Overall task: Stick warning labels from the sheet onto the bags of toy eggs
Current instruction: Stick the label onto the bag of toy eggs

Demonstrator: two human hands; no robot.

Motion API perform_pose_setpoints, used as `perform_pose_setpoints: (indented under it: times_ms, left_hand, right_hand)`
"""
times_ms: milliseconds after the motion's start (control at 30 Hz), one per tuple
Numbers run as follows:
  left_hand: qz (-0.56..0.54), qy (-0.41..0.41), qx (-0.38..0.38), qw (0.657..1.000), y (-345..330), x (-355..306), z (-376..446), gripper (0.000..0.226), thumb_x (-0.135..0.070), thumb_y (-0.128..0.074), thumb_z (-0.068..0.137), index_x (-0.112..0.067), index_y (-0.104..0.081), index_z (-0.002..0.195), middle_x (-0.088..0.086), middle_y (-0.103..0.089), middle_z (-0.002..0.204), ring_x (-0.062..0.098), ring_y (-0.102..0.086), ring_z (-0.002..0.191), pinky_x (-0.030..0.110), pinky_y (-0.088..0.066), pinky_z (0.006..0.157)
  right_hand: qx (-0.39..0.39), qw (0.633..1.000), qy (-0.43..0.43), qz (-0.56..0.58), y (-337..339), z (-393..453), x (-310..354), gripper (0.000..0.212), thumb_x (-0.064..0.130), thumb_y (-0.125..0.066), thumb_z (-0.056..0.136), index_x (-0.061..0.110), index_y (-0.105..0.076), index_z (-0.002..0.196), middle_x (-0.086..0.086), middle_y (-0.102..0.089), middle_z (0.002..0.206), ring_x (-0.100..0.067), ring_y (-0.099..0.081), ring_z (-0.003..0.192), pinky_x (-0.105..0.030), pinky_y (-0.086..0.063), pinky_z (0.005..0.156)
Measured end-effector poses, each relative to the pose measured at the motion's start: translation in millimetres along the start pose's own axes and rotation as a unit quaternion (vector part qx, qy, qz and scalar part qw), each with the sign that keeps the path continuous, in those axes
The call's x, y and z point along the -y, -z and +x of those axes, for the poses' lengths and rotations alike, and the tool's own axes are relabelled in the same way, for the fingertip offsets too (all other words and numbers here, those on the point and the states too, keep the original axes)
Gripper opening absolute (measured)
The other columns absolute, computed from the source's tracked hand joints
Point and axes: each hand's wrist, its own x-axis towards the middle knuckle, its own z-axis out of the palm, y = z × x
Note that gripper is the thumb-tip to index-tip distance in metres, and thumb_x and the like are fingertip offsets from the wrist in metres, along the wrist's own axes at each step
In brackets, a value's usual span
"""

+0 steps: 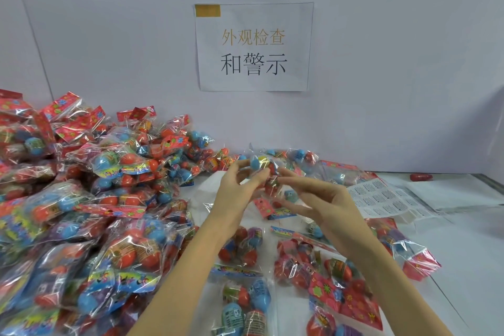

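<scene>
Nearest the camera, several bags of toy eggs are laid flat on the white table, red and blue eggs being visible through the clear film. Above them, one held bag is lifted off the table between both hands. It is pinched at its upper left by the curled fingers and thumb of the left hand, beside a blue egg inside it. The right hand is placed against the bag's right side with fingers bent; whether the film is actually gripped by it or only touched cannot be told. The bag's red header card is seen hanging below the hands.

To the right of the hands, the label sheet is spread on the table, with rows of small printed labels on it. A large heap of bags is piled along the left side. A loose red egg is seen lying by the far right wall. A paper sign with printed characters is fixed to the back wall.
</scene>
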Motion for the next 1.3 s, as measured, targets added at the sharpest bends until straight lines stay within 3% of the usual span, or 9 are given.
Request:
perform_pose_setpoints:
  times_ms: [100, 267, 433, 567, 667, 800, 900, 1100, 1300]
  left_hand:
    - [-0.049, 0.015, -0.044, 0.998, 6, -6, 1, 0.024, -0.009, -0.068, 0.099, -0.008, -0.066, 0.123, 0.019, -0.074, 0.119, 0.043, -0.071, 0.111, 0.038, -0.064, 0.066]
    - [-0.018, -0.064, -0.097, 0.993, 13, -7, 1, 0.052, -0.017, -0.063, 0.104, -0.042, -0.045, 0.146, 0.002, -0.055, 0.146, 0.016, -0.062, 0.125, 0.048, -0.05, 0.108]
    - [0.087, -0.201, -0.073, 0.973, 14, -9, -1, 0.04, -0.009, -0.049, 0.109, -0.043, -0.058, 0.129, -0.023, -0.062, 0.112, -0.005, -0.062, 0.093, 0.018, -0.052, 0.078]
    - [0.202, -0.228, -0.046, 0.951, 7, -6, -4, 0.049, 0.007, -0.042, 0.104, -0.019, -0.077, 0.082, 0.0, -0.067, 0.099, 0.022, -0.064, 0.092, 0.04, -0.059, 0.082]
    - [0.249, -0.23, 0.045, 0.94, 4, -6, -9, 0.031, -0.006, -0.052, 0.1, -0.019, -0.08, 0.101, 0.0, -0.051, 0.121, 0.002, -0.059, 0.105, 0.018, -0.05, 0.096]
    - [0.472, -0.209, 0.223, 0.827, 5, 8, -9, 0.065, -0.024, -0.071, 0.086, -0.031, -0.055, 0.149, -0.031, -0.012, 0.141, 0.005, -0.032, 0.143, 0.014, -0.022, 0.118]
    - [0.618, -0.322, 0.146, 0.702, -6, 25, -13, 0.069, -0.027, -0.08, 0.084, -0.024, -0.057, 0.149, 0.0, -0.022, 0.162, 0.028, -0.034, 0.144, 0.043, -0.035, 0.121]
    - [0.504, -0.365, -0.026, 0.782, 0, 23, -5, 0.015, -0.025, -0.088, 0.082, -0.016, -0.082, 0.092, 0.003, -0.061, 0.131, 0.025, -0.061, 0.093, 0.041, -0.055, 0.077]
    - [0.47, -0.323, -0.091, 0.817, 7, 13, -4, 0.025, -0.02, -0.095, 0.074, -0.014, -0.071, 0.072, 0.005, -0.061, 0.125, 0.026, -0.064, 0.088, 0.04, -0.057, 0.066]
  right_hand:
    - [-0.096, 0.981, -0.012, 0.166, 11, 2, 6, 0.028, 0.001, -0.056, 0.101, 0.003, -0.074, 0.123, -0.019, -0.073, 0.129, -0.032, -0.071, 0.12, -0.041, -0.065, 0.082]
    - [-0.286, 0.943, 0.029, -0.168, 17, 7, -6, 0.027, -0.002, -0.055, 0.104, 0.017, -0.072, 0.113, -0.004, -0.078, 0.094, -0.024, -0.077, 0.088, -0.029, -0.061, 0.067]
    - [-0.122, 0.91, -0.045, -0.394, 12, 7, -22, 0.039, 0.031, -0.077, 0.093, 0.029, -0.062, 0.129, 0.008, -0.061, 0.115, -0.002, -0.062, 0.1, -0.017, -0.052, 0.083]
    - [-0.103, 0.889, -0.054, -0.443, 3, 3, -31, 0.029, 0.029, -0.077, 0.094, 0.023, -0.069, 0.122, 0.008, -0.068, 0.092, -0.007, -0.064, 0.086, -0.029, -0.056, 0.085]
    - [-0.147, 0.89, -0.046, -0.428, 4, 4, -31, 0.021, 0.024, -0.077, 0.095, 0.022, -0.072, 0.115, 0.006, -0.069, 0.086, -0.009, -0.064, 0.082, -0.023, -0.053, 0.078]
    - [-0.217, 0.918, -0.045, -0.329, 5, 5, -30, 0.018, 0.023, -0.078, 0.095, 0.024, -0.072, 0.112, 0.006, -0.075, 0.087, -0.007, -0.069, 0.082, -0.019, -0.053, 0.076]
    - [-0.205, 0.957, -0.044, -0.203, 4, 7, -27, 0.017, 0.015, -0.069, 0.101, 0.021, -0.071, 0.117, 0.0, -0.08, 0.087, -0.014, -0.077, 0.084, -0.034, -0.06, 0.082]
    - [-0.157, 0.979, -0.007, -0.129, 1, 8, -24, 0.022, 0.0, -0.055, 0.106, 0.014, -0.06, 0.121, -0.002, -0.081, 0.096, -0.015, -0.077, 0.096, -0.027, -0.061, 0.084]
    - [-0.097, 0.949, -0.009, -0.298, 0, 6, -31, 0.023, 0.025, -0.072, 0.099, 0.033, -0.066, 0.119, 0.015, -0.073, 0.103, 0.001, -0.068, 0.099, -0.017, -0.053, 0.079]
